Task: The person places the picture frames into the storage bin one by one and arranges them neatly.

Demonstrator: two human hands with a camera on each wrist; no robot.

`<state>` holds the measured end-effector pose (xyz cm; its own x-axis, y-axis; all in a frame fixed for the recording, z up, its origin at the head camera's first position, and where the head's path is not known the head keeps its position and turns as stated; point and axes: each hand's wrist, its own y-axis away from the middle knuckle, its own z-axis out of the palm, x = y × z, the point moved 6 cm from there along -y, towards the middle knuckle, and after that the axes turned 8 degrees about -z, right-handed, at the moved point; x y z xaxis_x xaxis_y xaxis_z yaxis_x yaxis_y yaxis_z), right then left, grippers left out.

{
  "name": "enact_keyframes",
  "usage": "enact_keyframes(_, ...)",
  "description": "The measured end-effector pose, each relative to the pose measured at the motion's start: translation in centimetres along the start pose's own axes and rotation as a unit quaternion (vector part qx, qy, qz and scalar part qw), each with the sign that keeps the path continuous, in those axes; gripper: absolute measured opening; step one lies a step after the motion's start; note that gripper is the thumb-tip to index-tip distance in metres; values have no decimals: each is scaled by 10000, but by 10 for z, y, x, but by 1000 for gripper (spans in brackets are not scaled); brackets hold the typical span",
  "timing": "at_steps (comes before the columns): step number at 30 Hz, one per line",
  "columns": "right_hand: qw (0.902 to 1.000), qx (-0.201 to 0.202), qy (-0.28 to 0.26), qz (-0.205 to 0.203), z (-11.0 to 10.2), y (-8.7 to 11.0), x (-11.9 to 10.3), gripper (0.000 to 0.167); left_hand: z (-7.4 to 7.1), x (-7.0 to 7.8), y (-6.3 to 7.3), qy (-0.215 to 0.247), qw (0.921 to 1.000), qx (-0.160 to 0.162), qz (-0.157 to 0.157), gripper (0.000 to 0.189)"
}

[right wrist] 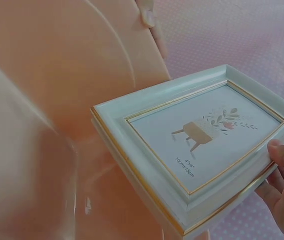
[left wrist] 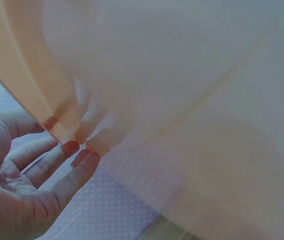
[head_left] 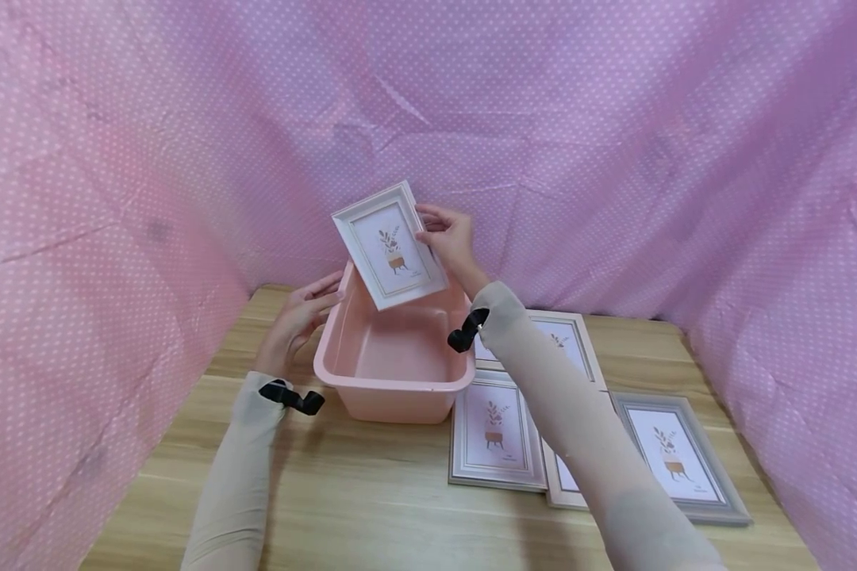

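Above the back of a pink plastic basin (head_left: 400,385), my right hand (head_left: 450,242) holds a white picture frame (head_left: 428,277) by its right edge. The frame is tilted, its plant print facing up toward me. In the right wrist view, the thumb lies on the front of the frame (right wrist: 147,95) and the fingers are underneath. My left hand (head_left: 296,321) is at the basin's left side. Its fingertips touch the outer wall in the left wrist view, with the fingers (left wrist: 51,167) mostly extended. No contents show in the visible part of the basin.
Right of the basin, a silver-white picture frame (head_left: 496,476), a cream one (head_left: 589,349) and a grey one (head_left: 714,468) lie face up on the wooden table (head_left: 378,507). My right forearm hides part of them. Pink dotted cloth (head_left: 578,159) hangs around the table.
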<state>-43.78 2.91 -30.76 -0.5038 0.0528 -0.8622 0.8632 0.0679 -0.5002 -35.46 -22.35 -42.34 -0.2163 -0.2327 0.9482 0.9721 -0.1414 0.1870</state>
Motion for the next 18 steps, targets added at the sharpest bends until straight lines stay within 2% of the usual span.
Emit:
enact_keyframes(7, 9987, -363, 370, 29, 2, 3, 5, 47, -2, -1, 2, -37, 9999, 106, -44, 65)
enact_keyframes(12, 9975, -554, 434, 55, 0, 2, 10, 52, -4, 1, 3, -23, 9999, 154, -5, 64)
enact_keyframes(18, 9950, -588, 478, 653, -8, 3, 31, 57, -2, 0, 6, 20, 9999, 119, -29, 64)
